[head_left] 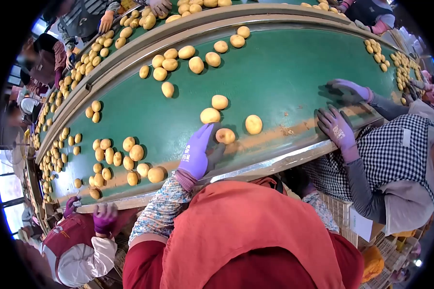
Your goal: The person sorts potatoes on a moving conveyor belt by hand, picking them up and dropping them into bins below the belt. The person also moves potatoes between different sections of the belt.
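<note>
My left hand [195,154], in a purple glove, reaches over the near edge of the green conveyor belt [284,62]. Its fingers are stretched out and it holds nothing. A round yellow potato [210,115] lies just beyond the fingertips, and another potato [225,136] with a reddish-brown patch sits just right of them. Farther right rests a third potato [253,124]. My right hand [298,182] is low beside the belt's near edge, dark and mostly hidden below the floral sleeve's end; its fingers cannot be made out.
Potatoes lie in a group [128,156] at left and a row [196,64] along the far side. A co-worker's gloved hands [336,127] are over the belt at right. Another co-worker's purple glove [105,217] is at lower left. A raised rail [193,26] separates a second potato line.
</note>
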Tool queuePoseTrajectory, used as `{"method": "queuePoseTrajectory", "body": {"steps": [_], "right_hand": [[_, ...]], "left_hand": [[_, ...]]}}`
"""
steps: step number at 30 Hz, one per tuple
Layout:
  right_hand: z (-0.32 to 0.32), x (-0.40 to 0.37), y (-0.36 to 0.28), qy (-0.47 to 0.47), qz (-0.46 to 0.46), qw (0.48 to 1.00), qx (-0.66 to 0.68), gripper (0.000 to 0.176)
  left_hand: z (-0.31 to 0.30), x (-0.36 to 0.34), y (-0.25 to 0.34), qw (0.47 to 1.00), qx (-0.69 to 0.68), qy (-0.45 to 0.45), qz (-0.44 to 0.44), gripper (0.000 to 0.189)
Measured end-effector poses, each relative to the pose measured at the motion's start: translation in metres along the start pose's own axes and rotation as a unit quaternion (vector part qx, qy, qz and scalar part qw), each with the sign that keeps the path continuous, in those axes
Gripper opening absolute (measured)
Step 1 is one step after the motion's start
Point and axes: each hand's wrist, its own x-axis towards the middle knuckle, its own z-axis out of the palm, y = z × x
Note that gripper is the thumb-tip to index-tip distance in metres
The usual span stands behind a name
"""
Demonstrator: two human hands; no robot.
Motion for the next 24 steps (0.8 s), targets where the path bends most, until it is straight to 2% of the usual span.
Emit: {"method": "queuePoseTrajectory", "body": {"steps": [5, 8, 9, 12, 14, 16, 17, 18, 19, 20, 22, 24], "right_hand": [[-0.008, -0.032, 0.019, -0.011, 0.079, 0.997, 0.02, 0.031], [-0.006, -0.038, 0.03, -0.002, 0.096, 0.991, 0.093, 0.031], [-0.01, -0.038, 0.028, -0.011, 0.093, 0.988, 0.121, 0.03], [-0.049, -0.011, -0.082, -0.178, 0.177, 0.959, 0.134, 0.031], [-0.055, 0.012, -0.143, -0.134, 0.086, 0.965, 0.208, 0.033], [-0.045, 0.047, -0.163, 0.046, 0.057, 0.986, 0.152, 0.036], [-0.037, 0.067, -0.173, 0.131, -0.023, 0.991, 0.008, 0.037], [-0.031, 0.086, -0.177, 0.212, -0.105, 0.962, -0.134, 0.039], [-0.026, 0.109, -0.15, 0.222, -0.118, 0.94, -0.229, 0.047], [-0.022, 0.124, -0.146, 0.174, -0.105, 0.918, -0.341, 0.046], [-0.006, 0.129, -0.168, 0.176, -0.084, 0.879, -0.436, 0.044], [0.001, 0.13, -0.166, 0.22, -0.081, 0.864, -0.445, 0.045]], "left_hand": [[-0.013, -0.033, -0.023, 0.996, 0.074, -0.041, -0.002, 0.066], [-0.035, -0.042, 0.0, 0.997, 0.004, -0.062, -0.047, 0.064], [-0.04, -0.047, -0.003, 0.999, 0.011, -0.044, -0.024, 0.06], [-0.051, -0.074, -0.025, 1.0, 0.013, 0.016, -0.004, 0.056], [-0.064, -0.083, -0.012, 0.998, -0.019, 0.004, -0.059, 0.054], [-0.072, -0.095, -0.001, 0.996, -0.025, 0.003, -0.089, 0.053], [-0.071, -0.104, -0.004, 0.994, -0.048, 0.012, -0.094, 0.051], [-0.07, -0.112, -0.005, 0.996, -0.048, 0.022, -0.075, 0.049], [-0.07, -0.117, -0.005, 0.997, -0.047, 0.034, -0.054, 0.047], [-0.072, -0.121, -0.003, 0.997, -0.045, 0.047, -0.033, 0.045], [-0.076, -0.133, 0.004, 0.998, -0.015, 0.06, -0.014, 0.045], [-0.076, -0.142, -0.002, 0.998, -0.02, 0.054, -0.014, 0.045]]}}
